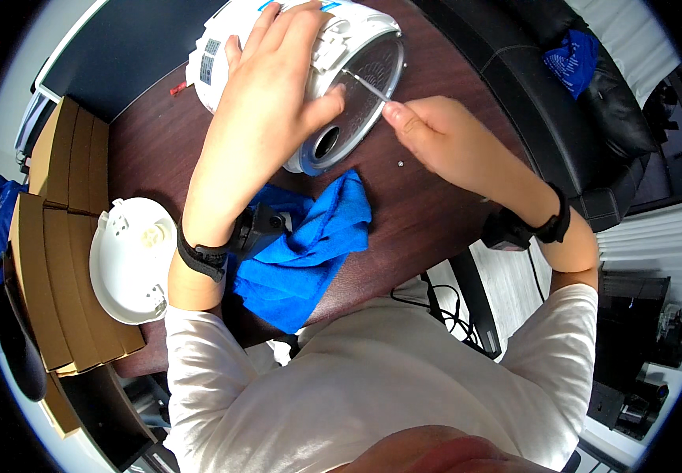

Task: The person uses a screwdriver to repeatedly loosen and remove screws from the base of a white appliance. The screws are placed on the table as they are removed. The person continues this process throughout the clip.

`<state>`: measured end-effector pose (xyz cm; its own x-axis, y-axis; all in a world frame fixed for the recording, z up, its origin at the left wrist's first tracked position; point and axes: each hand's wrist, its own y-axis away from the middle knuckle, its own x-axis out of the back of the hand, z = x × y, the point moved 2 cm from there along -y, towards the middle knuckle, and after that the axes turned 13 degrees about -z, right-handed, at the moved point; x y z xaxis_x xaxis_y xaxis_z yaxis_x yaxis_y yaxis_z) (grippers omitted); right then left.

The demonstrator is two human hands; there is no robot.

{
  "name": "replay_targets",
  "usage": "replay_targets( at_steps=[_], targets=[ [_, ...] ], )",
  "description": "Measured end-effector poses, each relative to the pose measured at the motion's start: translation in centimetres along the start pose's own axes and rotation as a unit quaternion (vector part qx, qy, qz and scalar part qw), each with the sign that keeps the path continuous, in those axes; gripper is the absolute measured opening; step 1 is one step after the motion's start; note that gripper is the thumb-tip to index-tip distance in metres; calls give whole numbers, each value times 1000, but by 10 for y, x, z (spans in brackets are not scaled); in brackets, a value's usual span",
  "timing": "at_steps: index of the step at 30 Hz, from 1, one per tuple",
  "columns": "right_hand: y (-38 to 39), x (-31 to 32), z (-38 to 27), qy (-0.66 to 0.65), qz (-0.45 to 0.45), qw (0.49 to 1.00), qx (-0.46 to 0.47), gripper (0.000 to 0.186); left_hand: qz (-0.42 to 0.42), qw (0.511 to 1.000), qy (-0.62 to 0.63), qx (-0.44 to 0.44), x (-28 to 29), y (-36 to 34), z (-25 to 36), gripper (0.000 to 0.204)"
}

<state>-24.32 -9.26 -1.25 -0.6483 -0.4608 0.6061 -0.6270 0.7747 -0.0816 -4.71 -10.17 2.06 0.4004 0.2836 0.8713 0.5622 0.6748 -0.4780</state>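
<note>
A white rounded appliance [222,47] lies on its side at the far edge of the table, its dark, shiny round face turned to the right. My left hand [274,83] is spread across the white body and grips it, thumb at the rim of the round face. In my closed right hand [439,134] is a thin screwdriver [371,87], its handle hidden by the fingers. The tip points at the white fittings [331,49] along the rim; whether it sits in a screw is too small to tell. A tiny screw-like piece [401,164] lies below my right hand.
A crumpled blue cloth [309,252] lies on the dark table [412,213] near my body. To the left, a white round cover [132,264] leans against brown cardboard boxes [69,260]. A small red object [177,89] rests beyond; a black leather sofa [530,87] stands at the right.
</note>
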Motion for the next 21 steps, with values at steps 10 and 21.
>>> replay_targets(
  at_steps=[10, 21],
  targets=[
    [7, -26, -10, -554, -208, 799, -109, 44, -10, 1000, 22, 1, 3, -3, 2, 67],
    [11, -1, -4, 123, 75, 989, 25, 40, 13, 1000, -5, -5, 2, -2, 3, 64]
  ],
)
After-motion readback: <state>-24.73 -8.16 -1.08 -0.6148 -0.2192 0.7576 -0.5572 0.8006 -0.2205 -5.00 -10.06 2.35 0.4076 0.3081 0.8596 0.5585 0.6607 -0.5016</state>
